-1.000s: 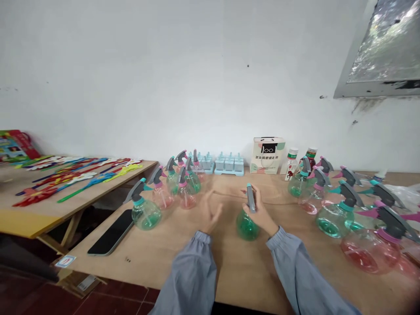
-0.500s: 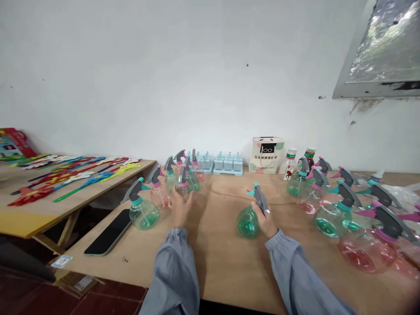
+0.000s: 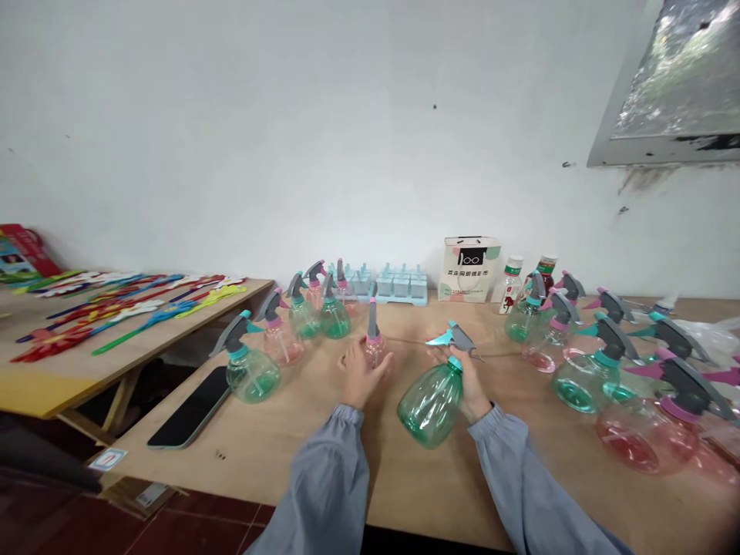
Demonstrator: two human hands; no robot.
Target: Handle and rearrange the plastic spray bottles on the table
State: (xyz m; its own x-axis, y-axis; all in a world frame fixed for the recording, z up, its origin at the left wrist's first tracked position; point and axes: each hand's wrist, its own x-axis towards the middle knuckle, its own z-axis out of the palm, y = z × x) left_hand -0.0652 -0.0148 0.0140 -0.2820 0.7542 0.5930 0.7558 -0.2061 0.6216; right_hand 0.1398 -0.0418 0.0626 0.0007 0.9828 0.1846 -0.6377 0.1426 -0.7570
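My left hand [image 3: 364, 373] is wrapped round a pink spray bottle [image 3: 375, 348] that stands upright near the middle of the table; the hand hides its lower part. To the right, my right hand [image 3: 469, 379] grips a green spray bottle [image 3: 431, 405] by the neck. This bottle is tilted, its base pointing down and left toward me, its grey and teal trigger head [image 3: 455, 339] up top. Left of my left hand stand several more spray bottles, among them a green one [image 3: 335, 317], a pink one [image 3: 283, 341] and a nearer green one [image 3: 253, 376].
On the right is a cluster of green and pink spray bottles [image 3: 586, 381]. Ice-pop moulds [image 3: 401, 287], a paper bag [image 3: 469, 270] and a white bottle [image 3: 511, 285] line the wall. A phone [image 3: 190, 408] lies at left. Colourful flower-shaped items cover a side table [image 3: 58, 385].
My left hand has moved right with the pink spray bottle, away from the left group. In my right hand the green spray bottle has come nearer and turned, so its side now shows.
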